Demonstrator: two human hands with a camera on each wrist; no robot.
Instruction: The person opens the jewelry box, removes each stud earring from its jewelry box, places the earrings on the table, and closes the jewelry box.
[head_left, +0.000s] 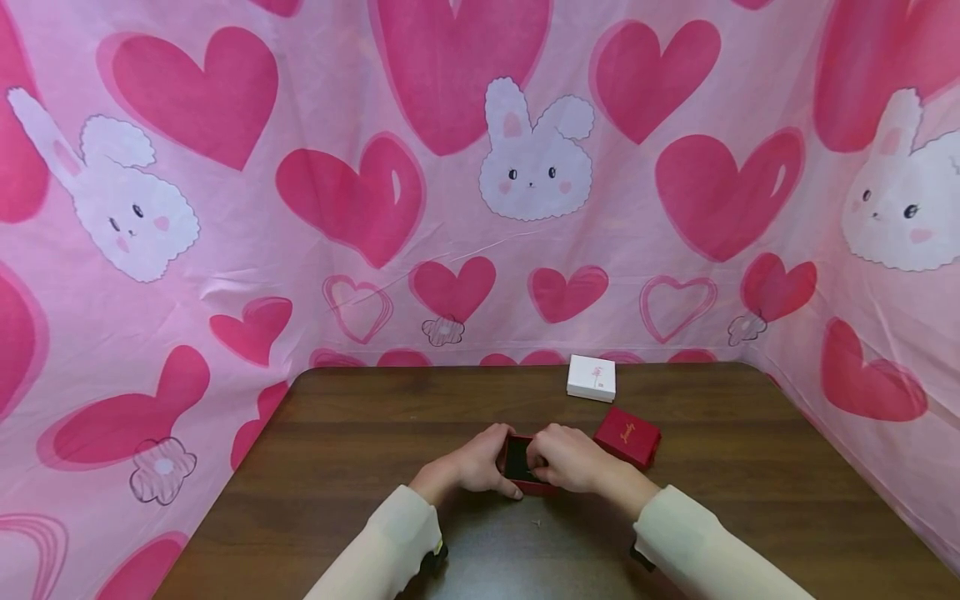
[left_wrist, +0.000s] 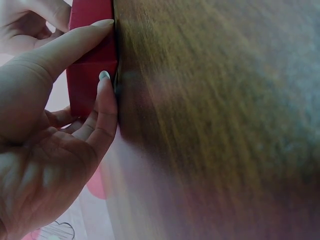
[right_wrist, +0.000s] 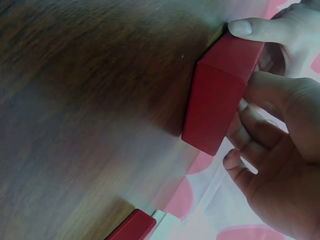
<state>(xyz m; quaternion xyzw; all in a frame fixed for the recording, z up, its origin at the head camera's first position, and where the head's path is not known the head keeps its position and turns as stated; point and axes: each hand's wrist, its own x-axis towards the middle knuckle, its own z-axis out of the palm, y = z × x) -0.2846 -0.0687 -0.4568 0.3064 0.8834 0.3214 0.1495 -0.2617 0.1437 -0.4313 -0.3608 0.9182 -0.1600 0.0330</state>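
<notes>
A small red open-topped box (head_left: 536,488) with a black lining (head_left: 517,458) sits on the wooden table in front of the person. The left hand (head_left: 480,461) grips it from the left, thumb along the near side and fingers round the far side; in the left wrist view the thumb and fingertips press its red walls (left_wrist: 86,87). Over the box, the right hand (head_left: 566,458) reaches down with curled fingers, its fingertips at the black lining. In the right wrist view the fingertips go behind the box's wall (right_wrist: 212,107); I cannot tell what they pinch.
A red lid (head_left: 628,437) with gold lettering lies right of the box, near the right forearm. Behind it is a white box (head_left: 592,377) with a pink print. The brown wooden table (head_left: 375,417) meets a pink heart-and-rabbit cloth (head_left: 450,233) at the back and sides.
</notes>
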